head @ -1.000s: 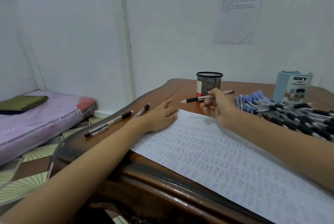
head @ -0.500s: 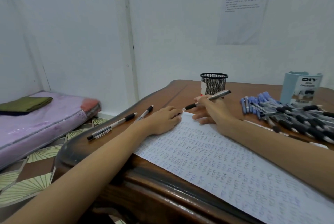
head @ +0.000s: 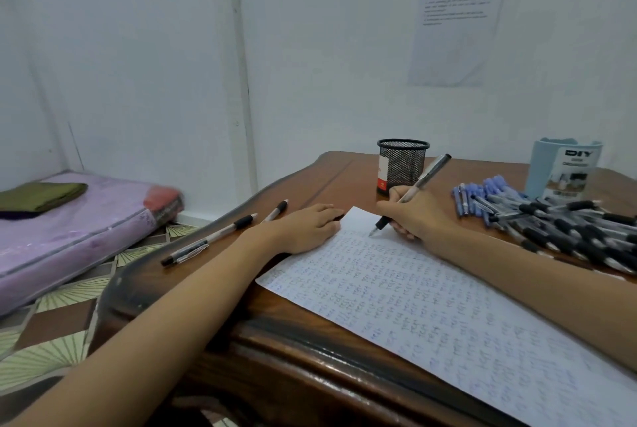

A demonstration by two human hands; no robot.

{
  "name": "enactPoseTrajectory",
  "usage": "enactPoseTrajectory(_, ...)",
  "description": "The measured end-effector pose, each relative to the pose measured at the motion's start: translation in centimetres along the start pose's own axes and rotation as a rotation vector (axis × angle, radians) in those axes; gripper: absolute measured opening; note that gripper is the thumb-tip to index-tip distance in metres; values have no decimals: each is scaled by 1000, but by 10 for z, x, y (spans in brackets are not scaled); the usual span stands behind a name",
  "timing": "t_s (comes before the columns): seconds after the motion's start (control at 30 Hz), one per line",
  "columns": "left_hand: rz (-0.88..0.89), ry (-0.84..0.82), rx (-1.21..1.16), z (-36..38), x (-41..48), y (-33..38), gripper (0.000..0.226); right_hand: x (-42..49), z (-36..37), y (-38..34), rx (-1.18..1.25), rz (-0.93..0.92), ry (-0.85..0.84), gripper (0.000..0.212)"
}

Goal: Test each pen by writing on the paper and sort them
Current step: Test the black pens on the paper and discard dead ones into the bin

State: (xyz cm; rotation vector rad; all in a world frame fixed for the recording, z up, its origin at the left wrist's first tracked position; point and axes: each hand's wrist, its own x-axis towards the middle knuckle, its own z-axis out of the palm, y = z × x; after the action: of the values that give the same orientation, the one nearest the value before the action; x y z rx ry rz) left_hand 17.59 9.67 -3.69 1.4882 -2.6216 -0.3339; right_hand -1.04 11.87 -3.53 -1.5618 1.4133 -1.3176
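The right hand (head: 417,216) is pinching a pen (head: 412,194), its tip sitting on the paper (head: 431,306) near the top corner. The left hand (head: 306,228) is lying flat at the paper's edge on the surface (head: 344,173). The pen should be pressing softly and making short marks on a white spot.

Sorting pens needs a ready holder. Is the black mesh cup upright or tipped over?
Upright: the mesh cup stands on its base on the desk, open rim facing up.

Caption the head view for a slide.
Right hand holds a pen tip-down on the written paper while the left hand rests on its edge.
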Motion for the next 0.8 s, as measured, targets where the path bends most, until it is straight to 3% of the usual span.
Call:
enactPoseTrajectory(0.63,-6,4,2,1,0,0,48,3,0,3,22,-57,-61,40)
enactPoseTrajectory(0.8,-8,4,2,1,0,1,48,4,1,4,-6,-72,15,40)
